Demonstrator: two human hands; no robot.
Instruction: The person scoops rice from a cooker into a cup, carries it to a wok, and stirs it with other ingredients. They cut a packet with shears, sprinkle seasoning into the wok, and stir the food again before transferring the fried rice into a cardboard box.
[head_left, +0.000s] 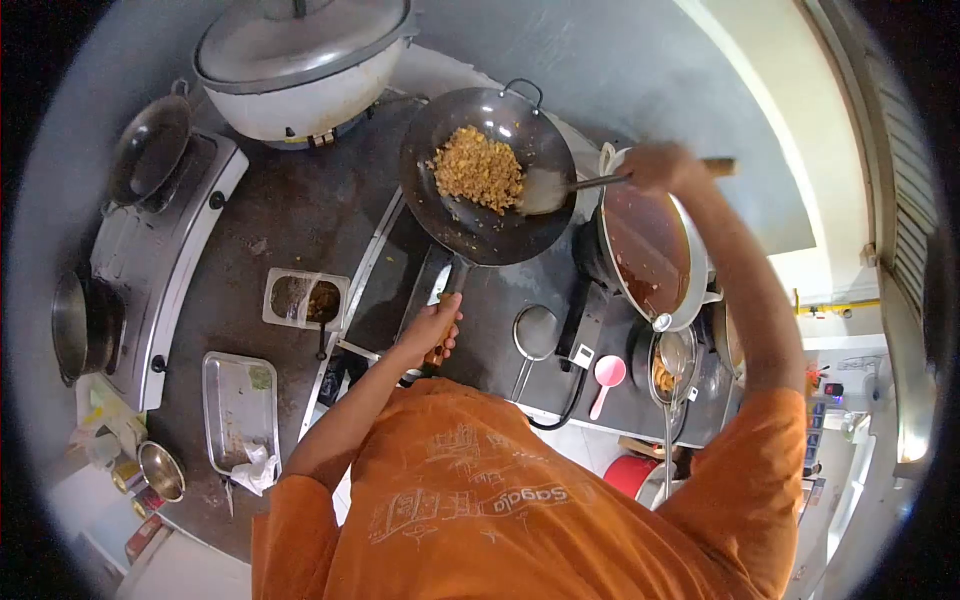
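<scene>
A dark wok point(465, 225) sits at the upper middle, holding a heap of browned, grain-like food point(477, 170). Its handle points toward my body, and my left hand point(434, 330) is wrapped round it. My right hand point(660, 168), slightly blurred, is closed round the handle of a metal spatula point(545, 191). The spatula's blade lies inside the wok, against the right side of the food. Below my right hand is a large pot point(650, 250) of reddish-brown liquid.
A large lidded cooker point(300, 90) stands at the upper left, beside a stove point(190, 240) with pans. A divided container point(305, 298) and a metal tray point(240, 410) lie on the left counter. Nearer me are a strainer point(536, 331), a pink scoop point(609, 371) and a ladle point(669, 440).
</scene>
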